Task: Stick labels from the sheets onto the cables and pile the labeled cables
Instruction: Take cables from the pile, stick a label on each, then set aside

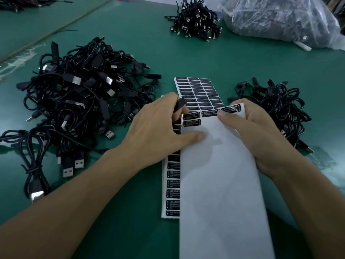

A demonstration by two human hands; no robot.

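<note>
Left of the full label sheet, the big cable pile blocks most of the desk; I see only a narrow green lane between them. Right of the sheet, a smaller cable heap sits just beside it, leaving barely a gap. Beyond the sheet the desk lies open as far as a far cable bundle and a plastic bag.

Green table; bulging clear plastic bag far right corner.
</note>
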